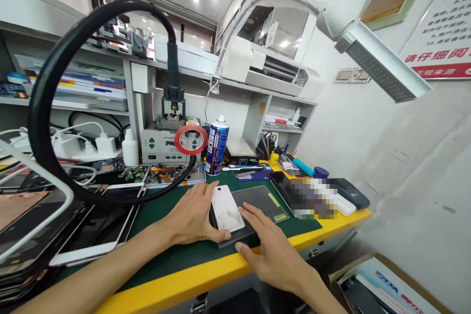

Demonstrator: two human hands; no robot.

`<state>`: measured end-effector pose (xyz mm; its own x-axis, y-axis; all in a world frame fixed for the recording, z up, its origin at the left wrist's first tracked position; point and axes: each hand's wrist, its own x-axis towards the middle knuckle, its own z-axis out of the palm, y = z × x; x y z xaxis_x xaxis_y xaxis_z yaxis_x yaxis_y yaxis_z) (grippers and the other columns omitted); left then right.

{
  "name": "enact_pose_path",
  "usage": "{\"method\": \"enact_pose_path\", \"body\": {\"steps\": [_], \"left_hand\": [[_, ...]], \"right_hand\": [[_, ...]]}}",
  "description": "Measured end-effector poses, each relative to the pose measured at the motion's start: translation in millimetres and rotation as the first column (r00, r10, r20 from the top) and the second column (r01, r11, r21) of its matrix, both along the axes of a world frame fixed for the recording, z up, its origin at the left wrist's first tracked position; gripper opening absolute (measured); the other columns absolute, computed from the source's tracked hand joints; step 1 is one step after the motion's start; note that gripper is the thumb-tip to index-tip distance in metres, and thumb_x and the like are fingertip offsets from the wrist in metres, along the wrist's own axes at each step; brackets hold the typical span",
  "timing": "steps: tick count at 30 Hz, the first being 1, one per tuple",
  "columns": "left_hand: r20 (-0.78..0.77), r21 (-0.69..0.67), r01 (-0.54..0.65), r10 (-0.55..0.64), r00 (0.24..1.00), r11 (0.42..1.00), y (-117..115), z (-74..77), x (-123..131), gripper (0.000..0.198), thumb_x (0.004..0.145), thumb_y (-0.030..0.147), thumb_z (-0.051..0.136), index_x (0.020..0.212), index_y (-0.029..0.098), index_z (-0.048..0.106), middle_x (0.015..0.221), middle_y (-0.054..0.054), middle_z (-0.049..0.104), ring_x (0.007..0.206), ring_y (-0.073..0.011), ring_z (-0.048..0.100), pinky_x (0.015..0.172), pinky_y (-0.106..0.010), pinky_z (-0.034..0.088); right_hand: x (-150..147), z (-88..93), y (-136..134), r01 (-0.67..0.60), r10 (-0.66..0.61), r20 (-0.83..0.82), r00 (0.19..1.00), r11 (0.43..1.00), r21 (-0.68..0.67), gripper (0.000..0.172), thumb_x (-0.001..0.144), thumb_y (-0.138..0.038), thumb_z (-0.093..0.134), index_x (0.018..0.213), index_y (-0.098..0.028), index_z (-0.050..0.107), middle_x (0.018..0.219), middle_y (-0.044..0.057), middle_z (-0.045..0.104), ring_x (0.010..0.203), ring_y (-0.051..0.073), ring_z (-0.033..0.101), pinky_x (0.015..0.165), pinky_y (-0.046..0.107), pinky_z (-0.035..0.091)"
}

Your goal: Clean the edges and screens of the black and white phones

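Note:
A white smartphone lies back side up on a dark perforated pad, its camera at the upper left corner. My left hand grips the phone along its left side, with the thumb at the bottom end and the fingers by the top end. On the other side, my right hand has its fingers and thumb apart. Its fingertips are close to the phone's right edge, over the pad, and nothing is held in it. Whether those fingertips touch the phone I cannot tell.
Tablets and screens are stacked at left beneath a thick black hose. Behind the green mat stand a grey soldering station and a blue spray can. Dark phones lie at right. A lamp hangs overhead.

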<state>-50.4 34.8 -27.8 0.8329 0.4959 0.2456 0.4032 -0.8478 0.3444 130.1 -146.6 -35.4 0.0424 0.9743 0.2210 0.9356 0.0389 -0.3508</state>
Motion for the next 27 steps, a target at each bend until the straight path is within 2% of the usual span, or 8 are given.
{"method": "enact_pose_path", "body": {"steps": [3,6,10,15,20,27], "left_hand": [[-0.022,0.017,-0.008,0.009,1.000,1.000,-6.3,-0.8,0.6,0.120,0.060,0.080,0.064,0.151,0.011,0.028,0.135,-0.021,0.049,0.123,-0.0410,0.046,0.101,-0.050,0.039],[-0.038,0.008,0.000,0.000,0.999,1.000,-8.6,-1.4,0.7,0.119,0.061,0.083,0.061,0.152,0.015,0.026,0.136,-0.019,0.049,0.123,-0.0413,0.046,0.100,-0.050,0.039],[-0.042,-0.031,0.016,-0.017,0.999,0.999,-4.4,-0.3,-0.5,0.114,0.065,0.083,0.059,0.153,0.018,0.025,0.142,-0.018,0.046,0.129,-0.0411,0.042,0.101,-0.050,0.040],[-0.024,-0.073,0.037,-0.039,0.999,0.997,4.0,-0.7,-1.3,0.105,0.069,0.080,0.059,0.152,0.023,0.027,0.141,-0.017,0.047,0.129,-0.0406,0.044,0.097,-0.049,0.044],[-0.041,-0.071,0.073,-0.076,0.996,0.995,7.1,-1.1,1.3,0.098,0.074,0.075,0.060,0.151,0.025,0.026,0.144,-0.016,0.045,0.130,-0.0404,0.043,0.099,-0.049,0.044],[-0.120,-0.088,0.066,-0.076,0.990,0.994,7.2,4.5,11.1,0.104,0.071,0.077,0.061,0.152,0.024,0.024,0.149,-0.016,0.040,0.134,-0.0408,0.039,0.101,-0.050,0.042]], "right_hand": [[5.7,-3.5,-3.1,0.067,-0.067,-0.002,0.998,0.998,0.017,0.058,0.093,-0.042,0.054,0.146,-0.023,0.044,0.156,0.009,0.035,0.143,0.027,0.033,0.114,0.045,0.036],[8.8,-7.4,-1.7,0.133,-0.133,-0.003,0.991,0.988,0.075,0.053,0.092,-0.044,0.055,0.140,-0.021,0.051,0.150,0.011,0.043,0.139,0.029,0.040,0.112,0.045,0.040],[8.2,-14.9,4.8,0.172,-0.175,0.011,0.985,0.976,0.131,0.049,0.092,-0.044,0.057,0.135,-0.021,0.056,0.144,0.012,0.051,0.133,0.030,0.047,0.110,0.049,0.041],[5.9,-20.3,11.6,0.201,-0.207,0.011,0.978,0.960,0.197,0.046,0.090,-0.042,0.060,0.129,-0.017,0.061,0.135,0.013,0.059,0.131,0.032,0.049,0.110,0.052,0.040],[7.4,-18.9,11.5,0.220,-0.216,-0.045,0.975,0.960,0.172,0.052,0.089,-0.044,0.063,0.130,-0.013,0.060,0.135,0.014,0.059,0.133,0.033,0.047,0.113,0.050,0.036],[12.4,-13.3,6.1,0.229,-0.220,-0.093,0.971,0.967,0.113,0.056,0.088,-0.048,0.061,0.133,-0.013,0.059,0.140,0.015,0.055,0.136,0.032,0.044,0.113,0.048,0.036]]}}
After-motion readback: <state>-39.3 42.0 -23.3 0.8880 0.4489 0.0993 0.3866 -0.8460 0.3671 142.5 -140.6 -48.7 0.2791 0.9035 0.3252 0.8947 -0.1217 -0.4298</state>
